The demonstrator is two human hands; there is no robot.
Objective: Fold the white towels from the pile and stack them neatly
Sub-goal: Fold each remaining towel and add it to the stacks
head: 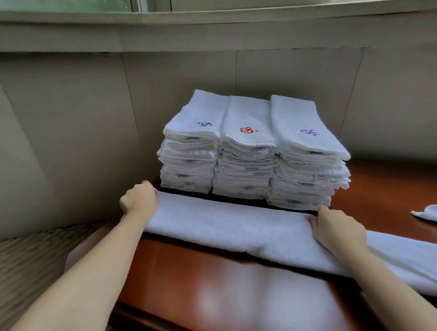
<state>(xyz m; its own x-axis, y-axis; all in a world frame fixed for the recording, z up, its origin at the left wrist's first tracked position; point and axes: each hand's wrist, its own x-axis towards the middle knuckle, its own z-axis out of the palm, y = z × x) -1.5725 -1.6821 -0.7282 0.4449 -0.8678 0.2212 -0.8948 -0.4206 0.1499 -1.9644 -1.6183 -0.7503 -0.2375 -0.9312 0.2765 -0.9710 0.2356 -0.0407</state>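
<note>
My left hand (pixel 138 199) takes the left end of a long folded white towel (pixel 235 225) in a closed grip, while my right hand (pixel 339 229) curls its fingers over the towel's far edge near the middle. The towel lies across the reddish wooden bench (pixel 208 288), just in front of three stacks of folded white towels (pixel 250 154) with red and blue embroidery. Another white cloth (pixel 431 213) shows at the right edge.
</note>
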